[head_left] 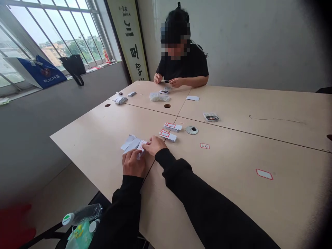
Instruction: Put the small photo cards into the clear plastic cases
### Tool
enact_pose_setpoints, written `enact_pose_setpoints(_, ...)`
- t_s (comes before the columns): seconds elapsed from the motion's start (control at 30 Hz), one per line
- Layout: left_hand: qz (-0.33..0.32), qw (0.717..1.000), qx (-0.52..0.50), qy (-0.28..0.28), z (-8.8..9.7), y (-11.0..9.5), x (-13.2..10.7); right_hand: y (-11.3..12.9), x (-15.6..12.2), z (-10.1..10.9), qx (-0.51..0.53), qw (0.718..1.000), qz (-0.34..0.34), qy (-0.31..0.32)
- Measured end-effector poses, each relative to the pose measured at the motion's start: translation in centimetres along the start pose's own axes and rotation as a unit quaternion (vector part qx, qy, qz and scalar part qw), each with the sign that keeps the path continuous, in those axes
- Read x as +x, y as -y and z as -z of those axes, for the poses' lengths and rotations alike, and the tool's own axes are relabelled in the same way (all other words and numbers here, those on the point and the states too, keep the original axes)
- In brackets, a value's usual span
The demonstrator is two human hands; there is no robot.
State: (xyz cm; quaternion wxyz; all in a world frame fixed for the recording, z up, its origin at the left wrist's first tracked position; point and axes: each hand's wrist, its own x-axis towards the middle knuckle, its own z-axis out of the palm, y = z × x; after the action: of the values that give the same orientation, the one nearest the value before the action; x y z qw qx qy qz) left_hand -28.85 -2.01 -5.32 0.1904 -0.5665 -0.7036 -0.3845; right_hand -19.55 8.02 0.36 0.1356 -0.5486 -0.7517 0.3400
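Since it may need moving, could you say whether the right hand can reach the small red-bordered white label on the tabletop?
Probably yes: the right hand is close to the label, with nothing seeming to lie between them; the stacked red-bordered cards sit just beside that path.

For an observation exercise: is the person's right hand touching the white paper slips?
Touching: the head view shows the right hand resting on the white paper slips.

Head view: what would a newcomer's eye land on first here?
The left hand and right hand come first, at lower centre, on a loose pile of red-bordered white labels on the beige table. Across the table, a seated person in black works with both hands. At upper left, a blue bag stands against the bright window.
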Motion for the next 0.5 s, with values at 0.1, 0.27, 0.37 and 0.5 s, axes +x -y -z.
enact_pose_setpoints(0.1,-0.011,1.000,0.001,-0.006,-0.1,0.2,-0.1,0.3,1.0,0.7,-0.022,0.998,-0.023,0.052)
enact_pose_setpoints(0.27,-0.006,1.000,0.016,-0.018,0.3,-0.3,-0.2,0.4,1.4,1.3,-0.032,0.993,-0.032,0.105)
enact_pose_setpoints(0.37,-0.008,1.000,0.009,-0.021,0.4,-0.6,-0.4,0.4,0.9,1.4,-0.029,0.993,-0.030,0.115)
enact_pose_setpoints(0.5,-0.005,1.000,-0.004,-0.013,0.5,-0.8,-0.7,0.4,0.1,1.5,-0.025,0.992,-0.030,0.118)
